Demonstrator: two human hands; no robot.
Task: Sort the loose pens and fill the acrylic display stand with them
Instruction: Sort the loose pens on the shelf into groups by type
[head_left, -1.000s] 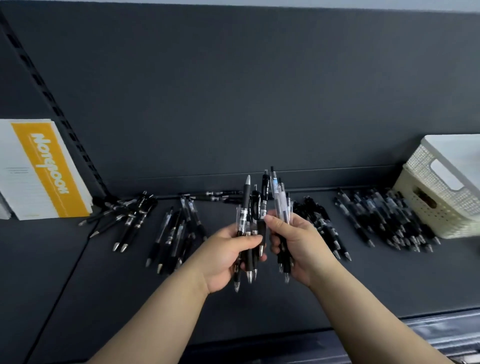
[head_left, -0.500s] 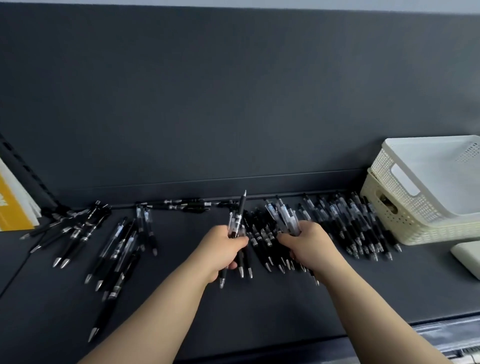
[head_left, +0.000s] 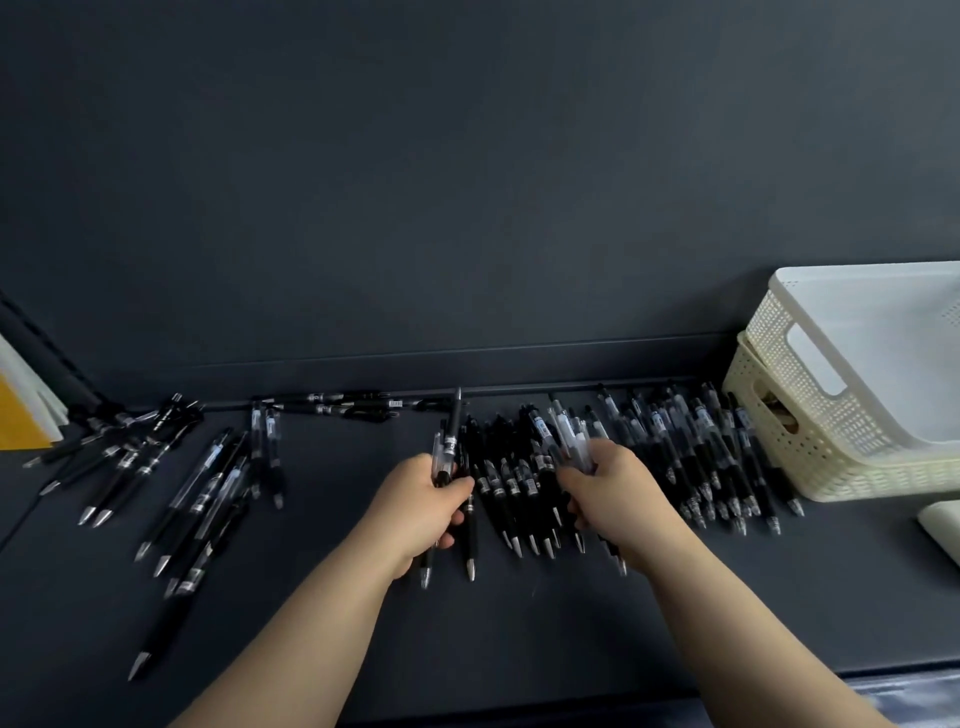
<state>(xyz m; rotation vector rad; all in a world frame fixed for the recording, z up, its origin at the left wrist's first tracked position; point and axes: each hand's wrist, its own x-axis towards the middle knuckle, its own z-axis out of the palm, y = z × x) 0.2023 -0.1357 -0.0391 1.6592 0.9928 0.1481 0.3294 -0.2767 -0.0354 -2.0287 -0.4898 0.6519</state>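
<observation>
Loose black and clear pens lie in groups along the dark shelf. My left hand (head_left: 422, 506) grips a small bunch of black pens (head_left: 453, 441), tips pointing down toward me. My right hand (head_left: 615, 493) holds a bunch of clear-barrelled pens (head_left: 569, 439) low over the middle pile of black pens (head_left: 511, 478). Another pile of pens (head_left: 711, 447) lies to the right, and more pens (head_left: 208, 483) are spread on the left. No acrylic stand is in view.
Two stacked cream lattice baskets (head_left: 810, 415) stand at the right end of the shelf, with a pale flat object (head_left: 940, 525) in front of them. A yellow and white booklet (head_left: 21, 421) leans at the far left. The dark back wall (head_left: 467, 208) rises behind.
Both hands have dropped from chest height down to the shelf; the right hand's clear pens now sit over the middle pile. The view has swung right, bringing the baskets further in.
</observation>
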